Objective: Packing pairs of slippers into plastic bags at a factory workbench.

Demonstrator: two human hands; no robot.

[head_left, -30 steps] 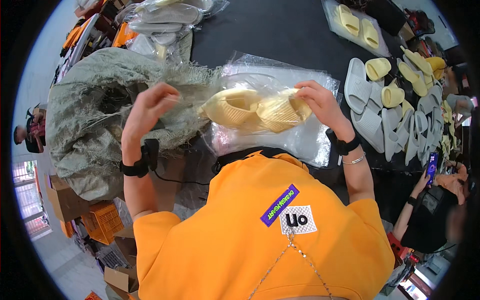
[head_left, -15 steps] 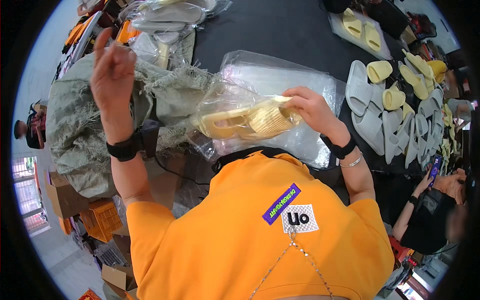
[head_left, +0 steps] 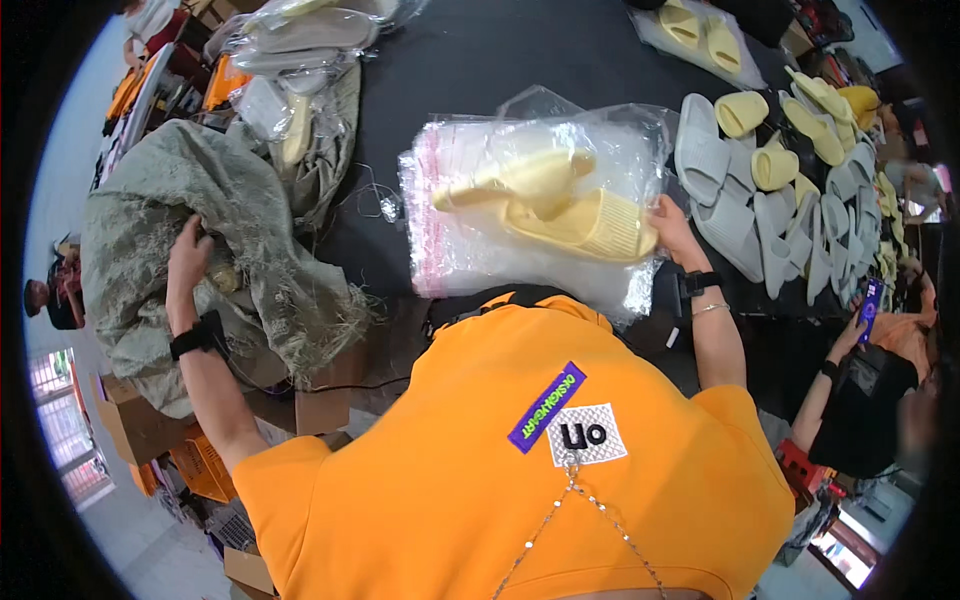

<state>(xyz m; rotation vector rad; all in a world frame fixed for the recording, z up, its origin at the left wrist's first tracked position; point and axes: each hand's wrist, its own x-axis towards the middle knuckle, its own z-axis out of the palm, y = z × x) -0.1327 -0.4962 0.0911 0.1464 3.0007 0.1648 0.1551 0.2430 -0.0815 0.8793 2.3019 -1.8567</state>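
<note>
On the black table [head_left: 450, 60], the yellow slippers [head_left: 602, 226] lie at the middle of the frame, over a stack of clear bags [head_left: 430, 265]. My left hand [head_left: 188, 258], raised half a second ago, is now down at the green sack [head_left: 130, 205], left side; only my right hand [head_left: 678, 238] stays by the slippers. Hands are well apart; whether they grip, I cannot tell.

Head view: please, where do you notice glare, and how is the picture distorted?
Head view: white glare streaks the clear plastic bags around the yellow slippers; head view: the washed-out window leans near the curved rim, and the picture's corners are black.
</note>
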